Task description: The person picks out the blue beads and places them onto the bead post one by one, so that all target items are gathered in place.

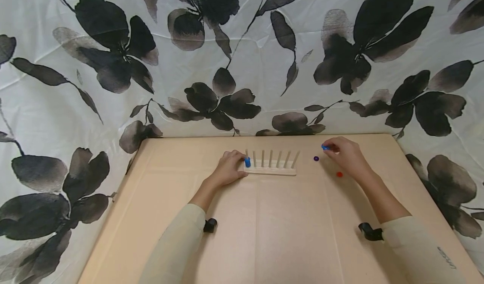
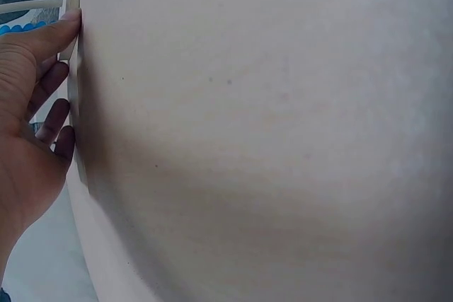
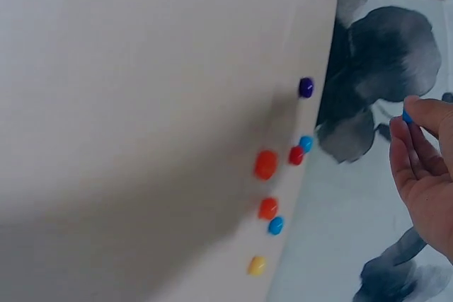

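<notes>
A wooden rack (image 1: 270, 172) with a row of upright pegs stands near the table's far edge. My left hand (image 1: 228, 168) holds its left end, thumb on the near side of the base in the left wrist view. Blue beads (image 1: 247, 162) are stacked on the leftmost peg; the other pegs look bare. To the right of the rack, my right hand (image 1: 345, 154) pinches a blue bead (image 3: 406, 116) between thumb and fingertips, raised above the table. A purple bead (image 1: 316, 159) and a red bead (image 1: 339, 174) lie below that hand.
In the right wrist view, more loose beads lie along the table edge: an orange bead (image 3: 266, 165), a blue bead (image 3: 276, 225) and a yellow bead (image 3: 256, 266). Floral cloth (image 1: 242, 61) hangs behind the tan table (image 1: 295, 225).
</notes>
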Action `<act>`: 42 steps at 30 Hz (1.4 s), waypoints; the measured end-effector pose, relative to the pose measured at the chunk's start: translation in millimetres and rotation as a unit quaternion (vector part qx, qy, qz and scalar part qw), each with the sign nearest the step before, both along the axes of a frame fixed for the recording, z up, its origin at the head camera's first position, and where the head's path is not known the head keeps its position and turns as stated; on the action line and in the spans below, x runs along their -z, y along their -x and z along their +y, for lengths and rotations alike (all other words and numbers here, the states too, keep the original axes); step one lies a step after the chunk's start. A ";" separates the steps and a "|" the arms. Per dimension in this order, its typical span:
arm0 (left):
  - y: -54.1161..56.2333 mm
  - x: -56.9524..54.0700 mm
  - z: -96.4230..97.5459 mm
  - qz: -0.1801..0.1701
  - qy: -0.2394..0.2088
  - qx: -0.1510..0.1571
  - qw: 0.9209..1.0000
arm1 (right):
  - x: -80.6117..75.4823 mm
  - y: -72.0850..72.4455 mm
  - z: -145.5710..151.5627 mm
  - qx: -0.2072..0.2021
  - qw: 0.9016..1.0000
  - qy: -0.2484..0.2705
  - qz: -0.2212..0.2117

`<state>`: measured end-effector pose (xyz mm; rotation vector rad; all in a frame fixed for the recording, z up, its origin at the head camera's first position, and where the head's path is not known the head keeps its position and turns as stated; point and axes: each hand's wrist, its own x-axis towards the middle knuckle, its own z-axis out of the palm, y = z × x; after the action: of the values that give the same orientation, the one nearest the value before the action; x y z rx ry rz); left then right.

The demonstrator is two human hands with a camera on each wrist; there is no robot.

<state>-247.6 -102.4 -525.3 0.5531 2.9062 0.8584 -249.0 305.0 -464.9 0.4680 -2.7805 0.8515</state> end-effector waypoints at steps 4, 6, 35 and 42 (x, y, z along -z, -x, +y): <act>-0.8 1.1 -0.5 0.001 -0.001 0.005 1.000 | -10.9 -3.5 -13.9 -0.017 1.000 -0.002 0.006; -1.3 1.2 -0.9 0.002 -0.002 0.007 1.000 | -16.2 -4.3 -22.2 -0.025 1.000 0.000 0.011; -0.9 1.6 -1.6 0.002 -0.009 0.008 1.000 | -44.8 2.9 -140.1 -0.168 0.985 0.027 0.017; 1.1 1.5 -1.9 0.013 -0.003 0.007 1.000 | -44.2 11.2 -168.1 -0.195 0.981 0.011 0.008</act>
<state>-248.7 -104.3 -526.8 0.5872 2.9206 0.8640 -260.2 136.8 -420.6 1.0357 -2.7007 0.9440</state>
